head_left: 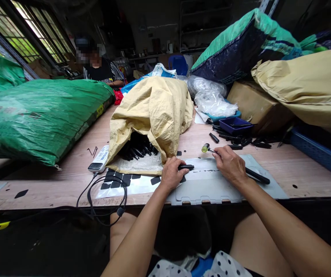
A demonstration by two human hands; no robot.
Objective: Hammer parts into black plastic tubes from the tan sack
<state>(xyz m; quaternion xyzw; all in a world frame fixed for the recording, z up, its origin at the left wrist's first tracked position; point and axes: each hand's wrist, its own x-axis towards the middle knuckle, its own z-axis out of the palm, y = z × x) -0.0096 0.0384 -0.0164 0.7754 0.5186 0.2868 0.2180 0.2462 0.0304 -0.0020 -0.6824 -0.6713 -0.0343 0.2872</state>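
My left hand is closed around a short black rod-like part, whose end sticks out to the right over a grey board. In my right hand is a small mallet with a yellow-green head, raised a little above the board. Its dark handle extends behind the hand to the right. Just behind my left hand lies an open tan sack, with many black parts showing in its mouth. My fingers partly hide the black part.
A big green sack fills the left side. A white power bank with a black cable lies near the front edge. Back right are a purple tray, loose black parts, a cardboard box and a blue basket. Another person sits beyond.
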